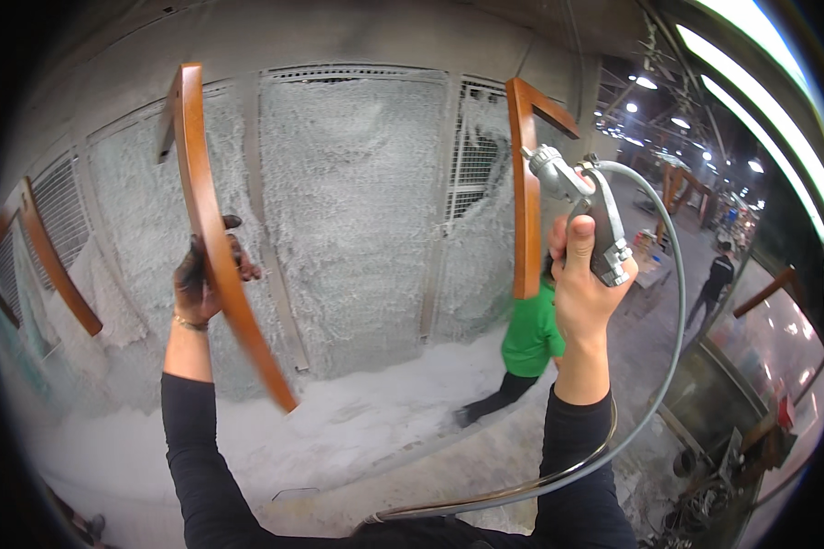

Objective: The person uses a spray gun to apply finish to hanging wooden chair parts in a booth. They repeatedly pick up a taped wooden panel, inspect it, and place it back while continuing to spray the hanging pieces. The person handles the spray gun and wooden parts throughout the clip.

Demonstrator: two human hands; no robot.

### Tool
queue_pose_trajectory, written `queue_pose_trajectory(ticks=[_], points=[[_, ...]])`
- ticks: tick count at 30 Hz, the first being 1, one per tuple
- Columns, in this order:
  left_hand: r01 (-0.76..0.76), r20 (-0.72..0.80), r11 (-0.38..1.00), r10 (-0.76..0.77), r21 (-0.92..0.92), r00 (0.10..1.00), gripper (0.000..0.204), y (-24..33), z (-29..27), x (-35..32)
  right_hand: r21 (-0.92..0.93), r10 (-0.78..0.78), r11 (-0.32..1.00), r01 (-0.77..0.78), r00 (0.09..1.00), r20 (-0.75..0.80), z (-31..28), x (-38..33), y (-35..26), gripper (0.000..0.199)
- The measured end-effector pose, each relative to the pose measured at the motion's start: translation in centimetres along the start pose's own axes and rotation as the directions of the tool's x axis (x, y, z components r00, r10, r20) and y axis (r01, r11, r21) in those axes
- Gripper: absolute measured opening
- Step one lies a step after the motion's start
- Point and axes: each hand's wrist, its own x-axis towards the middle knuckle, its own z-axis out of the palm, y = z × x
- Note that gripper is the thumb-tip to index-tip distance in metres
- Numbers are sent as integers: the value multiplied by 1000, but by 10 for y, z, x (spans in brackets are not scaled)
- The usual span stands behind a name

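My left hand (192, 282), darkly smudged on the fingers, is closed around the middle of a long curved, reddish-brown wooden piece (195, 151). The piece stands nearly upright, its lower end slanting to the right, with a shorter wooden part behind its top. A metal spray gun (604, 220) is in my right hand (581, 284), its nozzle pointing up and left; the thumb is raised along it. A grey hose (679, 284) loops from the gun down past my right forearm. Just behind the nozzle is another angled wooden piece (525, 210), apart from my left hand.
More wooden pieces (57, 261) hang at the far left. Ahead stands a wall of filter panels (352, 220) crusted with pale residue. A person in a green shirt (531, 334) is beyond my right arm; another person (716, 279) stands farther right. Metal clutter (710, 485) lies lower right.
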Motion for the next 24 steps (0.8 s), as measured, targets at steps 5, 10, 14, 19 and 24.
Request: queue_pose_trajectory(ticks=[5, 10, 14, 19, 24], points=[[105, -406, 909, 75, 403, 911, 81, 55, 70, -47, 62, 1, 998, 1, 1000, -24, -9, 0, 23, 37], [508, -652, 461, 234, 727, 721, 75, 70, 112, -46, 67, 45, 997, -47, 999, 23, -21, -1, 43, 41], [508, -631, 395, 301, 765, 715, 74, 59, 124, -35, 97, 39, 994, -41, 999, 30, -28, -3, 52, 44], [479, -700, 564, 276, 672, 658, 63, 67, 117, -17, 112, 58, 992, -60, 998, 22, -31, -4, 52, 48], [522, -770, 648, 161, 554, 617, 54, 86, 106, 2, 171, 125, 977, -125, 992, 12, -31, -14, 47, 60]])
